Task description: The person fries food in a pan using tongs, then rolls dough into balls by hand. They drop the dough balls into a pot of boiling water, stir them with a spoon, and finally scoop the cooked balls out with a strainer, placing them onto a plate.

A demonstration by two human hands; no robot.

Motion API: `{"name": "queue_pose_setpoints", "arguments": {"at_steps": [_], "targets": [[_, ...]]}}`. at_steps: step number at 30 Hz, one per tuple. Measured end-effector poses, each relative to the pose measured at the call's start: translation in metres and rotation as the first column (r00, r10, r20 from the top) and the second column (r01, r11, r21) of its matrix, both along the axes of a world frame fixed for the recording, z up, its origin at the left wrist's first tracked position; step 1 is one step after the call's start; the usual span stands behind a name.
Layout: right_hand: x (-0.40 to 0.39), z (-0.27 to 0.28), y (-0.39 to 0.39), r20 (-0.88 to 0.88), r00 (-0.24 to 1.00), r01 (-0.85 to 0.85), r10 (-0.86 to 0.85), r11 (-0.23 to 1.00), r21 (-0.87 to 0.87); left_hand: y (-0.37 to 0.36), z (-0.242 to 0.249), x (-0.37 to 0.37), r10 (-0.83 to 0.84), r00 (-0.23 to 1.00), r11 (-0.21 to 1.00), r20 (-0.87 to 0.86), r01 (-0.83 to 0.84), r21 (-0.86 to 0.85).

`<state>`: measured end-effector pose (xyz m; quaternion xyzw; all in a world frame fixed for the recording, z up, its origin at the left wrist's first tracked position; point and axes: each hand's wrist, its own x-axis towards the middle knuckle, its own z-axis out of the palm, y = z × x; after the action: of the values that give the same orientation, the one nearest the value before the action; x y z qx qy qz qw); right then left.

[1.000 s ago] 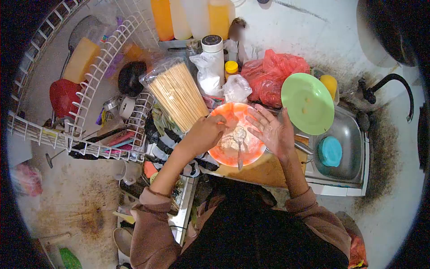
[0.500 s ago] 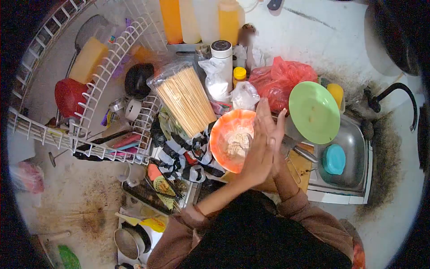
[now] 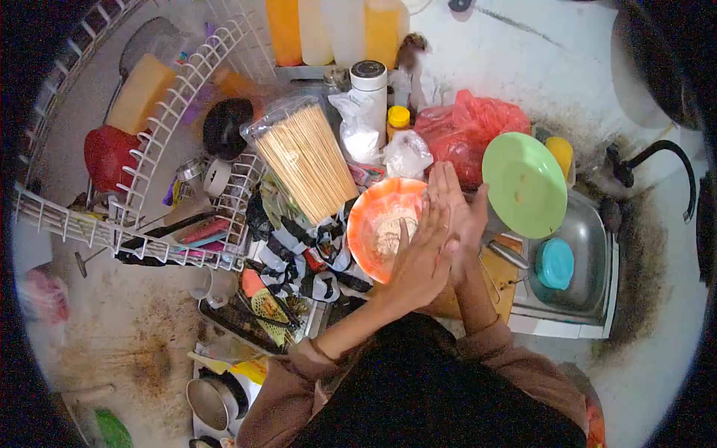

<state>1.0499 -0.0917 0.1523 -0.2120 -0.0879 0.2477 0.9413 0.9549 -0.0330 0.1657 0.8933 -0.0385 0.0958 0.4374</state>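
Observation:
My left hand (image 3: 423, 257) lies flat against the palm of my right hand (image 3: 461, 213), fingers stretched out and pointing away from me. The right hand is also open, its thumb apart and its fingers reaching further forward. Whether anything sits between the palms is hidden. Just left of them, partly covered by my left hand, stands an orange bowl with a pale scalloped rim (image 3: 361, 230). It holds a pale, lumpy dough-like mass (image 3: 390, 234). A green plate (image 3: 525, 185) is to the right of my right hand.
A bag of wooden skewers (image 3: 305, 166) lies behind the bowl, near a white flask (image 3: 371, 93) and a red plastic bag (image 3: 470, 131). At right is a metal sink (image 3: 590, 261) holding a turquoise container (image 3: 556, 264). A white wire rack (image 3: 142, 175) stands at left.
My left hand has slid back toward me along the right palm, so more of the right palm and fingers shows. The view has shifted slightly.

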Motion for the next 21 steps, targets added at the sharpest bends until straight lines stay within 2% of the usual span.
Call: {"name": "queue_pose_setpoints", "arguments": {"at_steps": [2, 5, 6, 9, 10, 13, 14, 17, 18, 19, 20, 21], "targets": [[-0.019, 0.01, -0.002, 0.115, 0.993, -0.02, 0.029, 0.997, -0.08, 0.009, 0.005, 0.016, 0.112, 0.993, 0.99, 0.033, -0.114, 0.086], [-0.013, 0.013, -0.001, 0.159, 0.987, -0.026, 0.036, 0.997, -0.066, 0.007, 0.006, 0.01, 0.107, 0.993, 0.991, 0.051, -0.111, 0.076], [-0.005, 0.007, -0.001, 0.049, 0.999, -0.014, 0.011, 0.999, 0.051, 0.003, -0.001, -0.001, 0.078, 0.995, 0.994, 0.061, -0.082, 0.065], [0.0, 0.004, -0.003, 0.008, 1.0, 0.021, -0.021, 1.0, 0.005, -0.004, -0.003, -0.019, 0.002, 0.999, 0.998, -0.047, 0.001, 0.057], [-0.004, 0.004, -0.003, 0.035, 0.999, 0.013, -0.013, 1.0, -0.009, 0.001, -0.002, -0.014, 0.032, 0.999, 0.973, -0.005, -0.03, 0.228], [-0.017, 0.011, 0.001, 0.096, 0.995, -0.018, 0.019, 1.0, -0.015, 0.013, 0.007, 0.018, 0.181, 0.98, 0.972, 0.084, -0.191, 0.136], [-0.017, 0.011, 0.003, 0.099, 0.995, -0.019, 0.018, 1.0, 0.008, 0.011, 0.002, 0.019, 0.165, 0.978, 0.986, 0.128, -0.162, -0.037], [-0.002, 0.002, 0.001, 0.06, 0.998, -0.008, 0.002, 0.995, 0.095, 0.003, -0.008, -0.011, 0.087, 0.996, 0.996, 0.024, -0.087, 0.008], [0.004, -0.001, 0.001, 0.04, 0.999, 0.009, -0.015, 0.991, 0.133, -0.002, -0.006, -0.023, 0.007, 0.999, 0.999, -0.034, -0.006, 0.046], [0.007, -0.005, 0.001, 0.019, 0.999, 0.024, -0.028, 0.985, 0.169, 0.0, -0.006, -0.022, 0.021, 0.999, 0.998, -0.033, -0.019, 0.055], [-0.001, -0.003, 0.003, 0.02, 0.999, 0.028, -0.029, 0.999, 0.039, 0.002, -0.006, -0.02, 0.037, 0.999, 0.997, -0.034, -0.035, 0.064], [-0.005, -0.001, 0.004, 0.002, 1.0, 0.013, -0.014, 0.997, 0.077, 0.004, -0.005, -0.018, 0.053, 0.998, 0.996, -0.038, -0.05, 0.068]]}}
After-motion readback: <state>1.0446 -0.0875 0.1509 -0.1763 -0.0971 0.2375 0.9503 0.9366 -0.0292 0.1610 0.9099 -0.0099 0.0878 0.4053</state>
